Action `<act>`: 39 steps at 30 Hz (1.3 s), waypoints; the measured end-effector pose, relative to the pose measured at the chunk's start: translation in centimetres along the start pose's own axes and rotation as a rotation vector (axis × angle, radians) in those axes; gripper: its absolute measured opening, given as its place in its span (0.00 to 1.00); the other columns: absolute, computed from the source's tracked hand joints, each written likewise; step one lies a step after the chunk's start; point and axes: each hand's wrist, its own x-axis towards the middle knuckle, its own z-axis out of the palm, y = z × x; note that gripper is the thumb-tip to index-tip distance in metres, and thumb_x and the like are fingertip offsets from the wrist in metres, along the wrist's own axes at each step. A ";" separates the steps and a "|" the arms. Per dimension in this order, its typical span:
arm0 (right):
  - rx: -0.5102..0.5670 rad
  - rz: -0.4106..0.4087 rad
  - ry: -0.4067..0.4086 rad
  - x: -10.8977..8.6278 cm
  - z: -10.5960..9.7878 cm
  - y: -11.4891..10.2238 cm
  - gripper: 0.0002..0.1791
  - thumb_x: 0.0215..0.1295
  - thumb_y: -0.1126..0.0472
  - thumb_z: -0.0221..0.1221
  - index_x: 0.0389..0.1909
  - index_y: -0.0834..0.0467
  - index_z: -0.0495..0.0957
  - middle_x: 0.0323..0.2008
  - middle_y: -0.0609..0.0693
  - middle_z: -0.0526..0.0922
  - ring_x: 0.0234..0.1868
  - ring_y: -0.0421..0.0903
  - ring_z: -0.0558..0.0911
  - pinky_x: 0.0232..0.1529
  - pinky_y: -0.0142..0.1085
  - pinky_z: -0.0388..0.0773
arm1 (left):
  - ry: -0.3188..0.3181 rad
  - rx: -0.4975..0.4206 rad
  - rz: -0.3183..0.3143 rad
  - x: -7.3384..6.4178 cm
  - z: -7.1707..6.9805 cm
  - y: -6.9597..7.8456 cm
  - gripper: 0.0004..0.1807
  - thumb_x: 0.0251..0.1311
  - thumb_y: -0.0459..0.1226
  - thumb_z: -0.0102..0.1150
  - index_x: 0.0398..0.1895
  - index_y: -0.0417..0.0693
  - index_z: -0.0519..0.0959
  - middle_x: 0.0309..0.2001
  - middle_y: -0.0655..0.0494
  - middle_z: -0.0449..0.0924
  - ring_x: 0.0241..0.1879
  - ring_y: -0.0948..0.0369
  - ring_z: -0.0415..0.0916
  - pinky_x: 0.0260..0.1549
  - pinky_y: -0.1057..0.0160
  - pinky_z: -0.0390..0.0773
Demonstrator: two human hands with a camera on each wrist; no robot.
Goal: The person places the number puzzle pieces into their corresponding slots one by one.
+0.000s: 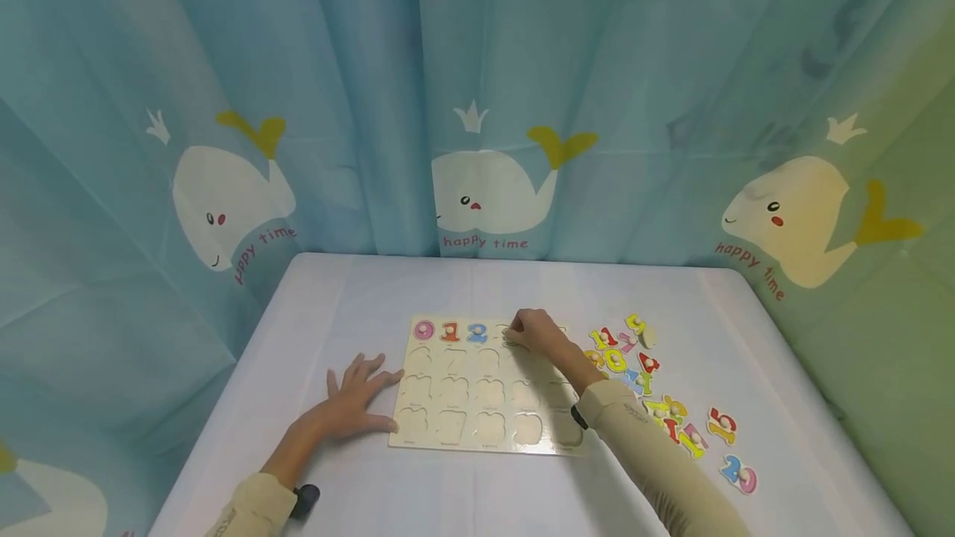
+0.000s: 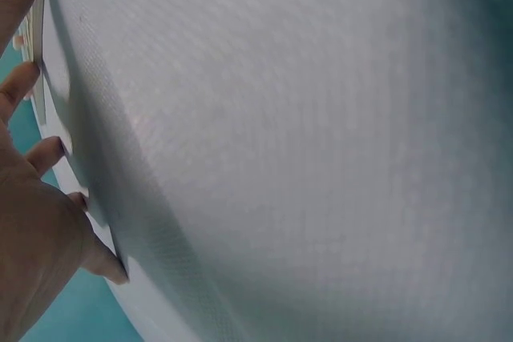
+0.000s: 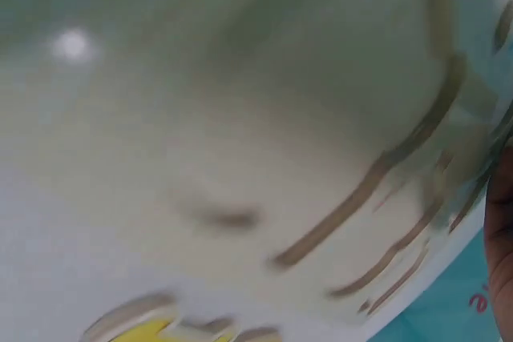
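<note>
A pale wooden number board (image 1: 470, 447) lies on the table, with a pink 0 (image 1: 424, 330), a red 1 (image 1: 450, 331) and a blue 2 (image 1: 477, 333) in its top row. My left hand (image 1: 354, 400) is spread at the board's left side, thumb and a fingertip at its edge; in the left wrist view the hand (image 2: 36, 230) shows straight, parted fingers. Over the top row, just right of the 2, my right hand (image 1: 535, 331) bends its fingers down to the board. Whatever is between those fingertips is hidden. Only part of this hand (image 3: 498, 238) shows in the right wrist view.
Several loose number pieces with knobs are scattered right of the board, among them a red 4 (image 1: 648, 363), a yellow 0 (image 1: 615, 360) and a blue-and-pink 20 (image 1: 739, 475). My right forearm (image 1: 656, 462) crosses the board's right side. A whale-print curtain (image 1: 358, 106) hangs behind the white table (image 1: 336, 288).
</note>
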 end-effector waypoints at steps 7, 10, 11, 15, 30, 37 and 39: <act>0.017 0.053 0.022 1.0 1.0 -1.5 0.08 0.62 0.62 0.61 0.29 0.63 0.78 0.25 0.49 0.80 0.24 0.41 0.75 0.28 0.34 0.74 | 0.006 -0.013 0.005 0.0 0.0 0.0 0.46 0.43 0.59 0.68 0.65 0.48 0.68 0.69 0.35 0.52 0.67 0.33 0.35 0.51 0.24 0.28; 0.003 0.097 0.024 1.0 0.9 -1.8 0.07 0.62 0.63 0.61 0.30 0.64 0.78 0.27 0.52 0.80 0.24 0.43 0.74 0.28 0.35 0.74 | 0.012 -0.014 0.005 0.0 0.0 0.2 0.46 0.43 0.58 0.68 0.65 0.47 0.68 0.69 0.35 0.52 0.67 0.33 0.35 0.51 0.24 0.28; -0.006 0.107 0.024 0.9 0.8 -1.9 0.07 0.62 0.64 0.61 0.30 0.65 0.78 0.27 0.52 0.80 0.24 0.43 0.74 0.28 0.35 0.74 | 0.014 -0.012 0.007 0.0 0.0 0.2 0.46 0.43 0.58 0.68 0.65 0.48 0.68 0.69 0.35 0.52 0.67 0.33 0.35 0.51 0.24 0.28; -0.031 0.125 0.014 0.8 0.7 -2.1 0.07 0.62 0.65 0.60 0.27 0.64 0.77 0.23 0.50 0.77 0.22 0.42 0.71 0.25 0.34 0.71 | 0.020 -0.005 0.016 0.0 0.1 0.1 0.46 0.43 0.58 0.69 0.65 0.47 0.68 0.68 0.35 0.52 0.67 0.33 0.35 0.51 0.24 0.29; 0.028 0.082 -0.005 0.4 1.0 -1.5 0.06 0.60 0.63 0.63 0.33 0.62 0.77 0.26 0.50 0.78 0.26 0.44 0.75 0.31 0.37 0.74 | 0.001 -0.023 0.006 -0.2 0.1 0.1 0.46 0.43 0.58 0.69 0.65 0.48 0.68 0.69 0.35 0.51 0.68 0.33 0.33 0.51 0.25 0.26; 0.047 0.071 -0.017 0.0 0.4 -0.7 0.10 0.59 0.62 0.64 0.39 0.62 0.78 0.27 0.50 0.79 0.27 0.43 0.76 0.31 0.36 0.74 | 0.007 -0.014 0.005 -0.1 0.1 0.1 0.46 0.43 0.58 0.68 0.65 0.48 0.68 0.69 0.35 0.52 0.67 0.33 0.34 0.51 0.24 0.28; 0.043 0.086 -0.019 -0.3 0.1 -0.2 0.11 0.60 0.61 0.63 0.40 0.62 0.77 0.29 0.51 0.80 0.29 0.44 0.78 0.32 0.37 0.75 | 0.011 -0.013 0.008 -0.2 0.1 0.1 0.46 0.43 0.58 0.69 0.65 0.47 0.68 0.69 0.35 0.52 0.67 0.33 0.35 0.51 0.24 0.28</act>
